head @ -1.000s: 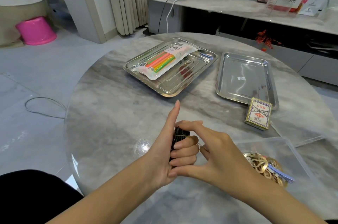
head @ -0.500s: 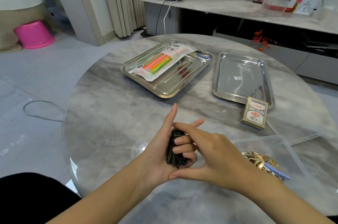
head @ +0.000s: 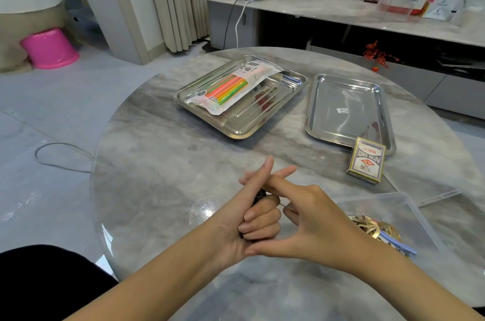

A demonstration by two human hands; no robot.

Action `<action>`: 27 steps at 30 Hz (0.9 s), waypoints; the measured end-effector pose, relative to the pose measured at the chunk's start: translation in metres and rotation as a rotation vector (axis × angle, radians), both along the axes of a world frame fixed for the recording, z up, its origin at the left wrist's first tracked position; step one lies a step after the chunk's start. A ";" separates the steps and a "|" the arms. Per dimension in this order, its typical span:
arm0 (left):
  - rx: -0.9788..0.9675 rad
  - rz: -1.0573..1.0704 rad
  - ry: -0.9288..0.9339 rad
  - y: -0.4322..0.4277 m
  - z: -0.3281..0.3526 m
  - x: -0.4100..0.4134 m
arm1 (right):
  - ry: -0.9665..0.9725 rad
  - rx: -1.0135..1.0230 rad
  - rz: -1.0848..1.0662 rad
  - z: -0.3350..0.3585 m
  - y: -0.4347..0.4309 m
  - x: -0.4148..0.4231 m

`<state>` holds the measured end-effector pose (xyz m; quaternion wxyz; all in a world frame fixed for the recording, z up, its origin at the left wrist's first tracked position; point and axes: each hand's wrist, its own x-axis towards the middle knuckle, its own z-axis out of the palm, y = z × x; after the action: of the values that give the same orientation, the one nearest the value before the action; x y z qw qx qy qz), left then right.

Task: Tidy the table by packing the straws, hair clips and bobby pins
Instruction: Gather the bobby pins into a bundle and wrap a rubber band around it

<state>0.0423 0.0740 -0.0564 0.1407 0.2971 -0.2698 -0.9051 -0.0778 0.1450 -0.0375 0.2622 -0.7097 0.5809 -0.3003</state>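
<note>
Your left hand [head: 236, 226] is clenched round the black bobby pins [head: 259, 193], its index finger straight. Your right hand [head: 315, 223] lies against it, index crossing over; whether it pinches anything, I cannot tell. The straws [head: 228, 87] lie in a tray [head: 288, 79] at 12 o'clock, with a second tray [head: 349, 108] at 1 and a card box [head: 366, 160] at 2. The hair clips [head: 375, 229] sit in a clear box [head: 393, 208] at 4.

A single wide-angle camera on the person's head looks forward and down over the round table [head: 162, 168], close to its near edge, with the floor [head: 52, 110] at left and a low cabinet [head: 341, 13] beyond.
</note>
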 end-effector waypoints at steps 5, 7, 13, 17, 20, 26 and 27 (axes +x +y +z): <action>-0.387 0.029 -0.085 -0.006 0.005 -0.002 | -0.167 0.040 -0.145 0.012 0.010 -0.004; -0.509 0.111 -0.116 -0.007 0.009 -0.005 | -0.288 0.053 -0.255 0.015 0.013 -0.003; -0.569 0.291 -0.139 -0.008 0.003 -0.006 | -0.440 0.222 -0.256 0.022 0.012 -0.006; -0.404 0.300 -0.138 -0.013 -0.005 -0.007 | -0.195 0.374 -0.003 0.019 0.012 -0.003; -0.330 0.250 -0.261 -0.013 -0.009 -0.006 | 0.025 0.278 0.175 0.016 0.014 0.001; 0.028 0.186 -0.216 -0.014 -0.009 -0.005 | 0.426 -0.154 0.172 -0.007 0.018 0.016; 0.089 0.175 -0.183 -0.014 -0.009 -0.003 | 0.457 -0.208 0.109 -0.011 0.019 0.018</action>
<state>0.0389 0.0596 -0.0649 0.1806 0.4066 -0.2140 -0.8696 -0.0597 0.1635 -0.0485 0.0654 -0.8126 0.5519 -0.1755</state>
